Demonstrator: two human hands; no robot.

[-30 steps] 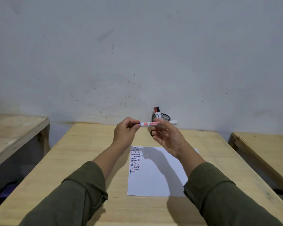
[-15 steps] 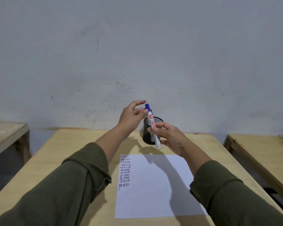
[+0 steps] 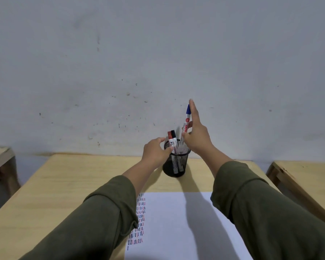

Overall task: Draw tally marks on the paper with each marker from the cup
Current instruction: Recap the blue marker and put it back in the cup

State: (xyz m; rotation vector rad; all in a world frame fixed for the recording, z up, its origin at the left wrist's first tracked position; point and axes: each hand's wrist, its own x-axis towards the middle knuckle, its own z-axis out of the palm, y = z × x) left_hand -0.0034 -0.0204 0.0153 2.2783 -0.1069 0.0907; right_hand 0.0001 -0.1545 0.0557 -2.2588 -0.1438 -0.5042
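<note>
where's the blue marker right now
In the head view, the blue marker stands nearly upright, cap up, in the right hand, its lower end dipping into the mesh cup at the table's far edge.

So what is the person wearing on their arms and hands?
Both arms are covered by long, dark olive-green sleeves that look soft and loose, with folded cuffs ending just before the wrists. The left hand and right hand are bare: no gloves, rings, watch or bracelets can be seen.
</note>
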